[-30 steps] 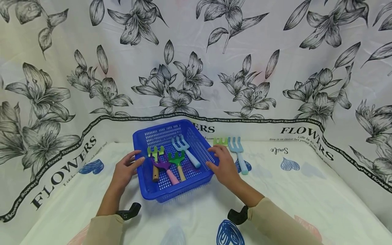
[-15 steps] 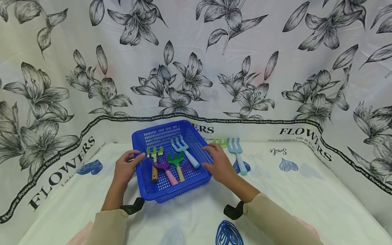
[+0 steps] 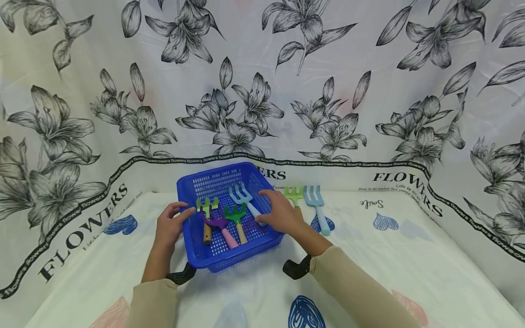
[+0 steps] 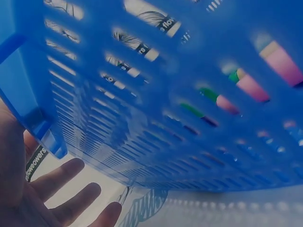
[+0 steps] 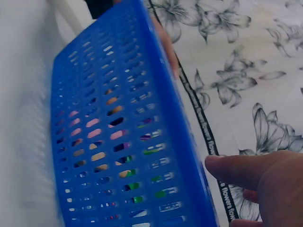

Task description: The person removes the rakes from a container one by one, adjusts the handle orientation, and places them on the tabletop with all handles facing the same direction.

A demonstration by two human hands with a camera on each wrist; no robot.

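A blue plastic basket (image 3: 223, 263) stands in front of me with several toy garden forks inside. Among them are a light blue fork (image 3: 241, 195), a lime green one (image 3: 207, 207) with a brown handle, a purple one (image 3: 217, 222) with a pink handle, and a green one (image 3: 236, 216) with a beige handle. My left hand (image 3: 171, 223) is at the left rim, thumb over the edge; its fingers (image 4: 71, 203) spread loosely outside the wall. Over the right rim reaches my right hand (image 3: 283, 212), thumb and index apart, close over the light blue fork's handle.
Right of the basket, another light blue fork (image 3: 319, 210) lies on the white cloth beside a lime green fork (image 3: 293, 195), whose handle is partly hidden by my right hand. A flower-printed curtain (image 3: 328, 91) hangs behind and at both sides.
My right hand has moved left from the basket's right rim to over its inside, uncovering more of the lime green fork on the cloth. The left hand has stayed at the left rim.
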